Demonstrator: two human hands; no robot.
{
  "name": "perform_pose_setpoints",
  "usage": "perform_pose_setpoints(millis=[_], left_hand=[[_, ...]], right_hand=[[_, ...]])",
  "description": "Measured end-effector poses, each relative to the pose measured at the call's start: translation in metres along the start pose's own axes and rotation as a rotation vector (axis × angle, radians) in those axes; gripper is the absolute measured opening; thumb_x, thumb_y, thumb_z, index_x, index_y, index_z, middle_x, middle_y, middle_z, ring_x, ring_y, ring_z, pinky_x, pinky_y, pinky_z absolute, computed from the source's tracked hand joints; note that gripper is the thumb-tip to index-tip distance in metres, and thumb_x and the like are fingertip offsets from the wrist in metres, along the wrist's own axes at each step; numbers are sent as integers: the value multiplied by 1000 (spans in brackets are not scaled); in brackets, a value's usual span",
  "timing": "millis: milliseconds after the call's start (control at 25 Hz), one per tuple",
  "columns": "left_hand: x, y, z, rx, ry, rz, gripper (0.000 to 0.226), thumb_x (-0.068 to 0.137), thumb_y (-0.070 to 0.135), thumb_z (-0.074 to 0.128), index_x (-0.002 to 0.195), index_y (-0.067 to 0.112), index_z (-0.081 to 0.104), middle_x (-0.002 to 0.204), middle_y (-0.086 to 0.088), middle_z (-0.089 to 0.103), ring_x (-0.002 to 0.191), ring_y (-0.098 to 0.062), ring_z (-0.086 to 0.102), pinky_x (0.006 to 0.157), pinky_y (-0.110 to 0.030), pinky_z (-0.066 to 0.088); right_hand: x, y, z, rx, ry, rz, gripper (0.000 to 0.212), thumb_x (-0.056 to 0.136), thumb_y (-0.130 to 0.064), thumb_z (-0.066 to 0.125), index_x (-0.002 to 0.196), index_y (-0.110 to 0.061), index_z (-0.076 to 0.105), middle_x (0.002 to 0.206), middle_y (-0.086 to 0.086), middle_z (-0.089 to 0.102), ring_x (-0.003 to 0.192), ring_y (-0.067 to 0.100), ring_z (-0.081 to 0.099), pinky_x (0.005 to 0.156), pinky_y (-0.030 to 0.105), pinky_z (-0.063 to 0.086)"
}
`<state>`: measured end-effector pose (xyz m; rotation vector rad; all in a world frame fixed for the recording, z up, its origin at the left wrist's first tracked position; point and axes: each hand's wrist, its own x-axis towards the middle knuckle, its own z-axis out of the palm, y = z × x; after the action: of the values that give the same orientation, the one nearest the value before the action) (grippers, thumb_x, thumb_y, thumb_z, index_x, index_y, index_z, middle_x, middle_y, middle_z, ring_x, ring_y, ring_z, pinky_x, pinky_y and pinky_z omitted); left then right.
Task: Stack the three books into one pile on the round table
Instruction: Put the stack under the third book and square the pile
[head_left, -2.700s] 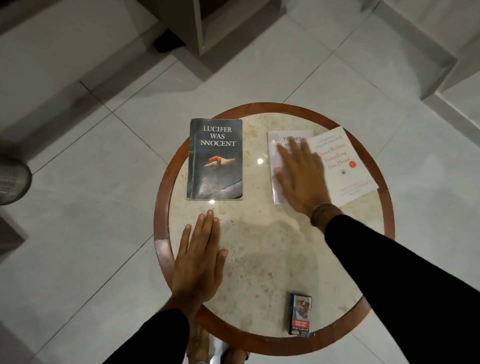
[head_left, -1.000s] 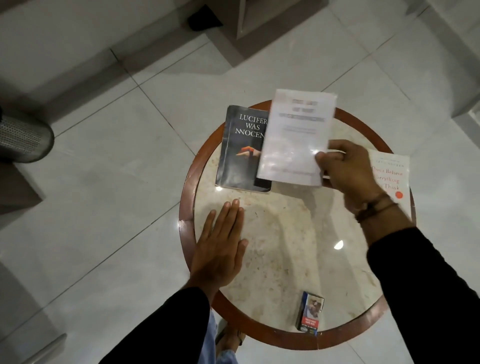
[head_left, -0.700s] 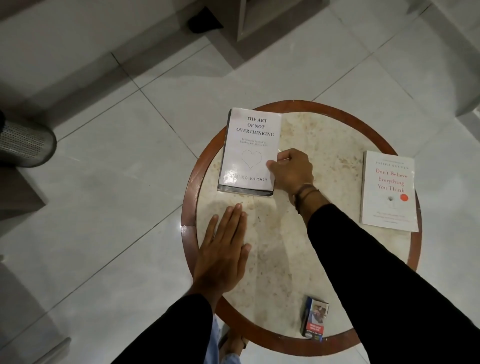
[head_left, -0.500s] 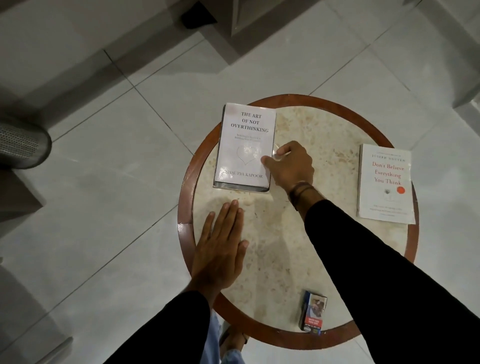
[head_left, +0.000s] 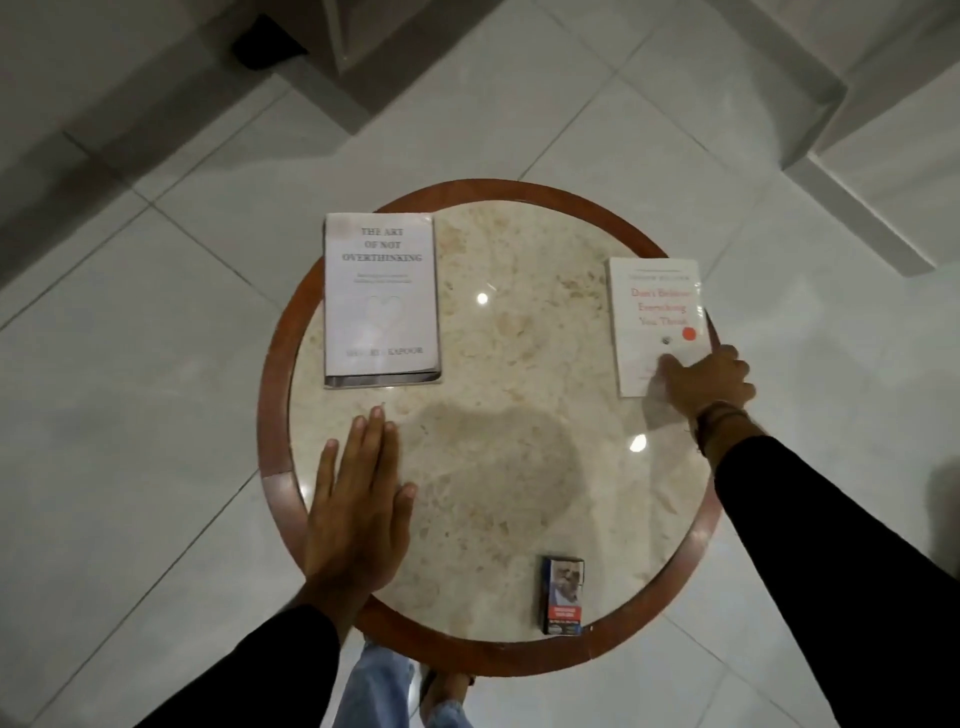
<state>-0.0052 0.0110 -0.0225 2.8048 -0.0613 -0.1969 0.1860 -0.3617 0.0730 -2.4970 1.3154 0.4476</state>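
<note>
A white book titled "The Art of Not Overthinking" (head_left: 382, 296) lies at the left of the round table (head_left: 272, 364), squarely on top of a dark book (head_left: 384, 382) of which only a thin near edge shows. A second white book with red lettering (head_left: 655, 317) lies flat at the table's right edge. My right hand (head_left: 707, 385) holds its near right corner, thumb on the cover and fingers at the right edge. My left hand (head_left: 358, 512) rests flat on the marble near the left rim, fingers straight, holding nothing.
A small cigarette pack (head_left: 562, 595) lies near the table's front edge. White tiled floor surrounds the table, with furniture bases at the top and a step at the upper right. My feet show under the near rim.
My right hand set the white book on the dark book, let go, and crossed to the right to the red-lettered book's near corner. My left hand has stayed flat on the table.
</note>
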Motion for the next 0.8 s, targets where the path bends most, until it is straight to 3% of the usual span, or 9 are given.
perform_pose_setpoints(millis=[120, 200, 240, 280, 400, 480, 640, 800], left_hand=[[2, 0, -1, 47, -39, -1, 74, 109, 51, 31, 172, 13, 19, 182, -11, 22, 169, -33, 20, 139, -52, 8], [3, 1, -2, 79, -55, -11, 75, 110, 50, 30, 172, 12, 18, 183, -12, 19, 170, -32, 16, 139, -53, 8], [3, 2, -3, 83, -55, -12, 75, 110, 50, 30, 172, 11, 18, 183, -12, 17, 170, -32, 15, 139, -52, 7], [3, 3, -4, 82, -51, -8, 74, 109, 49, 31, 172, 11, 18, 183, -12, 17, 170, -32, 14, 139, -51, 6], [3, 4, -6, 67, -47, -11, 74, 110, 50, 29, 172, 11, 20, 182, -12, 20, 169, -33, 18, 139, -53, 9], [3, 7, -7, 43, -43, -9, 73, 110, 51, 27, 172, 12, 21, 181, -12, 24, 168, -34, 22, 138, -55, 13], [1, 6, -8, -5, -14, -21, 75, 109, 47, 38, 173, 14, 17, 182, -10, 22, 168, -32, 23, 137, -56, 17], [0, 5, -3, 3, 17, -4, 72, 111, 48, 31, 173, 15, 15, 183, -7, 19, 169, -29, 20, 138, -53, 16]], right_hand=[[-2, 3, 1, 207, -89, -138, 82, 83, -37, 82, 154, -26, 44, 142, 9, 61, 127, 33, 62, 103, 47, 54], [-2, 3, -1, 495, -198, -181, 83, 71, -13, 89, 138, -49, 56, 124, -7, 75, 110, 19, 75, 89, 43, 64], [-1, 3, -2, 570, -240, -170, 85, 67, -5, 91, 132, -51, 60, 117, -10, 78, 105, 18, 77, 85, 46, 67], [-4, 1, -5, 597, -271, -153, 81, 67, -1, 92, 128, -46, 65, 112, -9, 79, 104, 19, 78, 84, 49, 67], [-17, -7, -14, 498, -333, -201, 34, 85, -5, 84, 103, -26, 65, 113, 0, 77, 113, 35, 74, 96, 55, 63], [-29, -11, -25, 471, -367, -255, 22, 99, -11, 67, 111, -27, 59, 127, 6, 75, 116, 39, 72, 91, 52, 65], [-80, -40, -33, 680, -424, -293, 24, 102, -11, 65, 122, -25, 65, 117, -2, 79, 103, 22, 79, 63, 31, 67], [-143, -91, 8, 764, -602, -351, 30, 102, -11, 68, 130, -18, 59, 115, 2, 80, 88, 12, 80, 58, 28, 65]])
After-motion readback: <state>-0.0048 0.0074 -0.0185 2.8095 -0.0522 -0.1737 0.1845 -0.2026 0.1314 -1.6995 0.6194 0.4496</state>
